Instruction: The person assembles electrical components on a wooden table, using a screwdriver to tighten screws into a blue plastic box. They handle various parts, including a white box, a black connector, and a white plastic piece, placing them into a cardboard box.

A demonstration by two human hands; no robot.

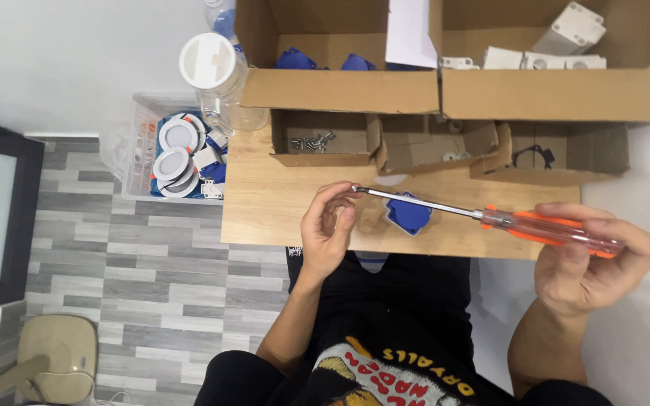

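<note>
My right hand grips the clear orange handle of a long screwdriver, held level above the wooden table. Its metal shaft points left. My left hand pinches at the shaft's tip, where a small screw seems to sit; it is too small to be sure. Under the shaft, on the table, lies a blue plastic box part.
Three small open cardboard boxes line the table's back; the left one holds screws. Behind them two large cartons hold blue and white parts. A clear jar with a white lid and a basket of round white lamps sit to the left.
</note>
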